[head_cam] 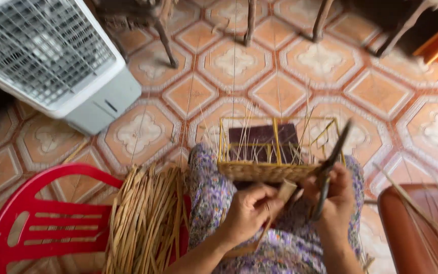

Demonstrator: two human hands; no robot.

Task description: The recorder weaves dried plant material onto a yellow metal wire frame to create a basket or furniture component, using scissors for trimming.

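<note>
The person sits with a half-woven basket (pixel 275 152) on the lap, at centre of the frame: yellow wire frame, woven straw band along its lower edge, thin upright stakes rising from it.

Left hand (pixel 247 213), lower centre: fingers closed on a flat straw strip (pixel 284 194), whose free end points up toward the woven band.

Right hand (pixel 336 203), just right of it: fingers wrapped around dark scissors (pixel 330 165), blades angled up past the basket's right corner. Whether the blades are apart cannot be told.

A bundle of straw strips (pixel 145 223) lies at lower left across a red plastic chair (pixel 36 218). A white fan unit (pixel 46 56) stands on the tiled floor (pixel 280 66) at upper left.

Judgement: clean work here calls for keeping the strip taut and flat, trimming close to the weave, and keeping the blades clear of the stakes.
</note>
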